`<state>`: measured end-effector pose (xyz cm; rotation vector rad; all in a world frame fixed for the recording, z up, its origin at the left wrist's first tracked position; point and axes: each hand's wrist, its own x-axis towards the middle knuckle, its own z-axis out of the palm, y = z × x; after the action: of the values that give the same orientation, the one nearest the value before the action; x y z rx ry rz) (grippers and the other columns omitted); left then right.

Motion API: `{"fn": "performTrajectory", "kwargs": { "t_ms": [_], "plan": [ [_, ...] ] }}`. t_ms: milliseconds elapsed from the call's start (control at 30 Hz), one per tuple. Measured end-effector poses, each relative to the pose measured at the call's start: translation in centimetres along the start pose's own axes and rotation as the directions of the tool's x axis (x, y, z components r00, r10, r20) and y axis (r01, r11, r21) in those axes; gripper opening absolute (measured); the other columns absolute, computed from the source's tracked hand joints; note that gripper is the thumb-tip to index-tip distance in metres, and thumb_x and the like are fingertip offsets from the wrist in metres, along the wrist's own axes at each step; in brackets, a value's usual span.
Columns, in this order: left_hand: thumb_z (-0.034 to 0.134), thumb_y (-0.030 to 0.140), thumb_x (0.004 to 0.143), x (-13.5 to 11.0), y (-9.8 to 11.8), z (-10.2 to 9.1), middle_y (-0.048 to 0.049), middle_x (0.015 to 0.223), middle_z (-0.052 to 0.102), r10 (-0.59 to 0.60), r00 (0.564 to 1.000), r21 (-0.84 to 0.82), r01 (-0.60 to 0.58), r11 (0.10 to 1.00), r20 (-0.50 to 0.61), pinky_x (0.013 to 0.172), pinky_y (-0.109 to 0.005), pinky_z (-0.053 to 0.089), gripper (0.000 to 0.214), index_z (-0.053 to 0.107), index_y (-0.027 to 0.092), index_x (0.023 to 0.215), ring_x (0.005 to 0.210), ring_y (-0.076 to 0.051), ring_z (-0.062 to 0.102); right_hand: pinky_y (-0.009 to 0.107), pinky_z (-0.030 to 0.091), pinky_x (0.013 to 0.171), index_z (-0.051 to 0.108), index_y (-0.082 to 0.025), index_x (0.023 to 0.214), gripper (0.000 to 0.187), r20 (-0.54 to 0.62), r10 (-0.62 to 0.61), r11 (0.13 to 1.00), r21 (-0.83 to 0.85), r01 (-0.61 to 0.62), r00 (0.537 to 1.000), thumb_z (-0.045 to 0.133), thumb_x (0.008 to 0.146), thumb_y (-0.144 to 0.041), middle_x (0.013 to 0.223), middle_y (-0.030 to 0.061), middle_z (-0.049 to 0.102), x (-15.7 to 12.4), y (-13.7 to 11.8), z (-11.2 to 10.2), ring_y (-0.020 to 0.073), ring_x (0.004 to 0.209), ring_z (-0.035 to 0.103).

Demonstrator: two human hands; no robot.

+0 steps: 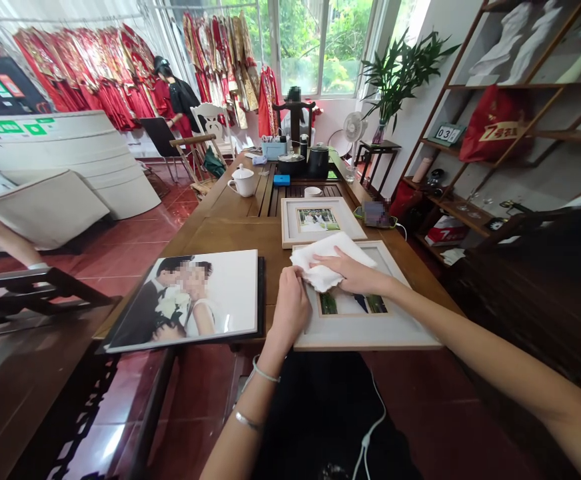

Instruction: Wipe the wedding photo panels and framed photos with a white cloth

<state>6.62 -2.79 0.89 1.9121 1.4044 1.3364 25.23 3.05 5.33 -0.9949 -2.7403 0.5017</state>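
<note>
A light wooden picture frame (pixel 405 337) with a wide pale mat lies flat at the table's near edge. On its upper part rests a folded white cloth (pixel 333 243). My right hand (pixel 353 270) lies flat on that cloth, fingers stretched and spread. Closed at the frame's left edge is my left hand (pixel 293 303), its fingertips close to the cloth's corner. Part of the picture inside the frame is hidden by the cloth and my right hand. Just beyond lies a smaller framed photo (pixel 318 219), and to the left a large photo album (pixel 230 293) with a couple on its cover.
Farther up the wooden table (pixel 210 223) stand a white lidded teapot (pixel 243 181), a small blue box (pixel 281 180) and a dark kettle (pixel 318 162). A phone (pixel 376 215) with a cable is at the right edge. A person (pixel 183 100) stands near the hanging red garments.
</note>
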Motion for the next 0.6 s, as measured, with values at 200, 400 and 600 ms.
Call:
{"fn": "performTrajectory", "kwargs": {
  "t_ms": [200, 400, 600],
  "plan": [
    [0.032, 0.006, 0.087, 0.2, -0.2, -0.2, -0.013, 0.11, 0.052, 0.013, 0.994, 0.026, -0.011, 1.0, -0.109, 0.098, -0.04, 0.041, 0.029, 0.049, 0.014, 0.109, 0.107, -0.021, 0.051, 0.058, 0.002, 0.114, 0.051, -0.016, 0.132, 0.071, 0.097, -0.059, 0.986, 0.16, 0.043, 0.993, 0.042, 0.064, -0.001, 0.144, 0.0105, 0.046, -3.3, -3.7, -0.2, 0.0234, 0.136, 0.035],
    [0.033, 0.021, 0.093, 0.6, -0.3, -0.5, -0.0152, 0.122, 0.059, -0.098, 0.989, -0.013, 0.1, 0.995, 0.113, 0.104, -0.044, 0.04, 0.031, 0.053, 0.014, 0.116, 0.118, -0.023, 0.054, 0.053, 0.009, 0.116, 0.051, -0.023, 0.133, 0.066, 0.186, -0.089, 0.966, 0.257, 0.039, 0.979, 0.045, 0.071, -0.002, 0.14, 0.0054, 0.05, -7.3, -7.6, -1.9, 0.0225, 0.134, 0.039],
    [0.039, 0.014, 0.089, 0.0, -0.2, -0.6, -0.018, 0.136, 0.049, -0.046, 0.978, 0.102, 0.026, 0.994, 0.202, 0.112, -0.046, 0.032, 0.039, 0.047, 0.012, 0.127, 0.135, -0.024, 0.039, 0.043, 0.012, 0.118, 0.051, -0.024, 0.135, 0.072, 0.286, -0.013, 0.979, 0.2, -0.047, 0.958, 0.045, 0.068, 0.0, 0.14, 0.0001, 0.051, -12.1, -10.0, -4.0, 0.0217, 0.131, 0.042]
  ]
}}
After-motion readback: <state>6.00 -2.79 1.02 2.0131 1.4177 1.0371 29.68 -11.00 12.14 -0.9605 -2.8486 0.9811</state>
